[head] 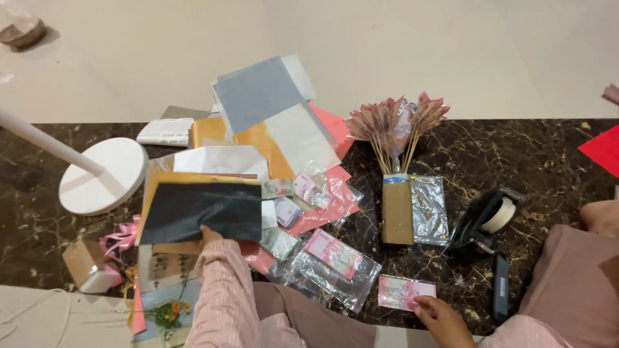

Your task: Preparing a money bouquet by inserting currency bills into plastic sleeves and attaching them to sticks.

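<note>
My left hand (209,236) reaches forward and grips the lower edge of a black paper sheet (200,209) that lies on a stack of gold and brown sheets. My right hand (431,310) rests low on the dark marble floor, its fingers pinching the corner of a pink banknote (403,292). Between the hands lie clear plastic sleeves with banknotes (333,256) inside. Both arms wear pink striped sleeves.
A fan of folded banknotes on sticks (396,122) stands in a brown holder (397,212). A black tape dispenser (487,219) sits to the right. Grey, white, orange and pink papers (277,122) pile behind. A white round lamp base (103,175) is at left.
</note>
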